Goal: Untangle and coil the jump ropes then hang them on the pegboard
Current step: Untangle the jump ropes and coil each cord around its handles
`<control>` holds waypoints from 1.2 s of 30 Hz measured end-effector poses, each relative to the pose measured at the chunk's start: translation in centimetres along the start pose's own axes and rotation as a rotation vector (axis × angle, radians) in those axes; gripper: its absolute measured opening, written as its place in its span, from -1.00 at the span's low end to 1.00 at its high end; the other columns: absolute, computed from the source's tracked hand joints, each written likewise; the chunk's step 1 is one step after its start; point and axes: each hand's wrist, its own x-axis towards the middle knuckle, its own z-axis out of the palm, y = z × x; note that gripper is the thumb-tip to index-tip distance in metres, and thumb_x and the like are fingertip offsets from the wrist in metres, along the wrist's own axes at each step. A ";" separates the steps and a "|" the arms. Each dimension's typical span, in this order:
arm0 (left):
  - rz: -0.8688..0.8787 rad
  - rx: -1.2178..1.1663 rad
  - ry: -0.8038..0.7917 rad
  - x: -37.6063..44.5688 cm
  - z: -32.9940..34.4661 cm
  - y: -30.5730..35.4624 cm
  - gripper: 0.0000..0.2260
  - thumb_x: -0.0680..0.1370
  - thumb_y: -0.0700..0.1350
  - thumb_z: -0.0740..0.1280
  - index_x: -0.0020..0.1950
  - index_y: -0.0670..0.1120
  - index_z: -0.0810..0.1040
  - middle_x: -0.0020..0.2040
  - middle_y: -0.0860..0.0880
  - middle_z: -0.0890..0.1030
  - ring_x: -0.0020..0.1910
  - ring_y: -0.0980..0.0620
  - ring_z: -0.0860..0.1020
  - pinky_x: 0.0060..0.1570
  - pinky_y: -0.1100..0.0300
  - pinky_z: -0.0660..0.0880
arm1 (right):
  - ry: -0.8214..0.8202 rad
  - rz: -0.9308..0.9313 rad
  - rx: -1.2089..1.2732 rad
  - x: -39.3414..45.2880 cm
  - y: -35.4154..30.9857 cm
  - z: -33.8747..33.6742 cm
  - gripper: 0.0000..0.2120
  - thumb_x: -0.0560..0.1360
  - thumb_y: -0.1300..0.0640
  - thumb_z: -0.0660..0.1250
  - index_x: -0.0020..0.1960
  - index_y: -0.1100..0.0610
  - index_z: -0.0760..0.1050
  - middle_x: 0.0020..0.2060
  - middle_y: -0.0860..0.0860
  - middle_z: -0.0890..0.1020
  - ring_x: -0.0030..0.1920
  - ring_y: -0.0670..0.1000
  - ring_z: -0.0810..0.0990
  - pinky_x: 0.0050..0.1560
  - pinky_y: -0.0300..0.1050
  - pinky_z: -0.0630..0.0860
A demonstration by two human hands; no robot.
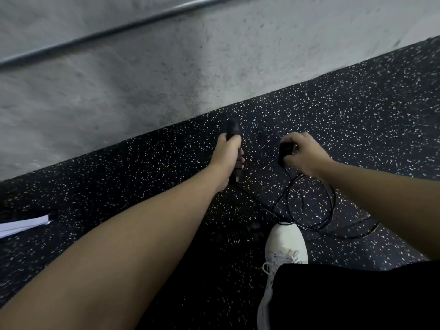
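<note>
While both bare forearms reach forward and down over the speckled black floor (119, 177), the left hand (226, 153) sits just left of centre with its fingers curled tightly round an upright black handle (233, 129), whose top pokes out toward twelve o'clock. At about three o'clock from it, slightly apart, the right hand (304, 153) wraps its fingers and thumb round a second black handle (285, 148). From both handles the thin black jump rope (309, 201) hangs in tangled loops toward five o'clock, reaching the floor beside a white shoe (283, 248).
</note>
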 end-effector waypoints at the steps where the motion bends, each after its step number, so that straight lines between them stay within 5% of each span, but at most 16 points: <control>1: -0.020 -0.045 0.011 -0.1 -0.2 0.4 -0.94 0.62 -0.07 0.23 0.09 0.01 0.42 -0.20 -0.04 0.48 -0.29 0.02 0.46 -0.23 0.08 0.46 | 0.015 -0.024 -0.021 0.0 -0.3 -0.4 -0.62 0.48 0.22 0.48 0.16 -0.12 0.46 0.16 0.05 0.47 0.00 0.08 0.55 -0.28 -0.17 0.52; 4: -0.074 -0.136 0.056 -0.3 -0.5 1.1 -0.80 0.64 0.10 0.31 0.13 0.00 0.47 -0.26 -0.01 0.49 -0.40 0.05 0.47 -0.37 0.17 0.47 | 0.033 -0.014 -0.027 -0.5 -1.8 -1.7 -0.65 0.50 0.11 0.48 0.12 -0.16 0.37 -0.01 -0.01 0.60 -0.23 0.06 0.62 -0.34 0.00 0.60; 9: -0.141 -0.242 0.109 -1.7 -0.5 2.1 -0.86 0.63 -0.07 0.38 0.08 -0.09 0.48 -0.07 -0.09 0.54 -0.33 -0.02 0.58 -0.36 0.15 0.52 | 0.117 0.039 -0.044 -1.8 -4.7 -4.3 -0.60 0.50 -0.06 0.39 0.22 -0.02 0.27 -0.23 0.01 0.67 -0.36 0.08 0.69 -0.35 0.05 0.66; 15: -0.257 -0.596 0.092 -3.9 -0.8 5.0 -0.82 0.60 -0.13 0.36 0.12 -0.19 0.46 -0.16 -0.13 0.54 -0.33 0.00 0.51 -0.45 0.22 0.52 | -0.043 0.261 0.583 -3.1 -7.6 -6.0 -0.56 0.56 0.04 0.37 0.31 0.13 0.25 0.07 0.16 0.65 -0.23 0.12 0.71 -0.20 0.09 0.70; 18: -0.219 -0.595 0.046 -5.7 -0.3 6.0 -0.82 0.63 -0.09 0.31 0.11 -0.17 0.42 0.05 -0.24 0.60 -0.06 -0.17 0.64 -0.05 0.02 0.65 | -0.163 0.255 0.803 -4.3 -9.2 -6.4 -0.66 0.58 0.12 0.26 0.32 0.19 0.36 0.19 0.22 0.65 -0.14 0.11 0.67 -0.20 -0.02 0.67; 21: -0.170 -0.608 -0.038 -7.1 0.4 7.1 -0.80 0.65 -0.05 0.22 0.22 -0.11 0.41 0.19 -0.29 0.62 0.18 -0.27 0.63 0.27 -0.15 0.55 | -0.296 0.211 0.888 -5.8 -10.3 -6.5 -0.67 0.58 0.09 0.23 0.32 0.11 0.45 0.19 0.09 0.68 0.00 0.10 0.67 -0.05 -0.01 0.64; 26: -0.090 -0.639 -0.130 -9.2 1.4 9.0 -0.74 0.65 -0.04 0.15 0.07 -0.21 0.50 0.21 -0.26 0.65 0.16 -0.24 0.63 0.22 -0.14 0.57 | -0.461 0.095 0.805 -8.8 -11.7 -7.7 -0.80 0.62 0.04 0.24 0.08 0.05 0.62 0.10 0.03 0.70 0.11 0.04 0.66 0.17 0.07 0.57; 28: -0.097 -0.659 -0.170 -10.0 1.5 9.7 -0.62 0.63 -0.03 0.19 0.27 -0.29 0.48 0.17 -0.28 0.66 0.13 -0.25 0.66 0.23 -0.18 0.57 | -0.517 0.051 0.779 -10.1 -12.5 -8.5 -0.83 0.64 0.06 0.25 -0.03 0.01 0.62 0.05 0.02 0.72 0.11 0.07 0.67 0.23 0.12 0.54; 31: -0.092 -0.651 -0.182 -11.0 1.5 10.7 -0.57 0.59 -0.05 0.26 0.38 -0.26 0.48 0.22 -0.23 0.64 0.23 -0.23 0.63 0.30 -0.20 0.51 | -0.549 0.001 0.694 -11.4 -13.4 -9.4 -0.92 0.64 0.06 0.28 0.11 0.02 0.50 0.12 0.06 0.71 0.02 0.08 0.70 0.26 0.16 0.55; 36: -0.022 -0.401 -0.198 -13.5 -0.1 12.7 -0.76 0.58 -0.06 0.26 0.04 -0.22 0.57 -0.11 -0.13 0.64 -0.24 -0.07 0.65 -0.21 0.11 0.63 | -0.532 -0.096 0.381 -12.5 -14.7 -11.1 -0.77 0.60 -0.04 0.37 0.17 0.07 0.49 0.08 0.00 0.72 -0.03 0.02 0.70 0.21 0.11 0.57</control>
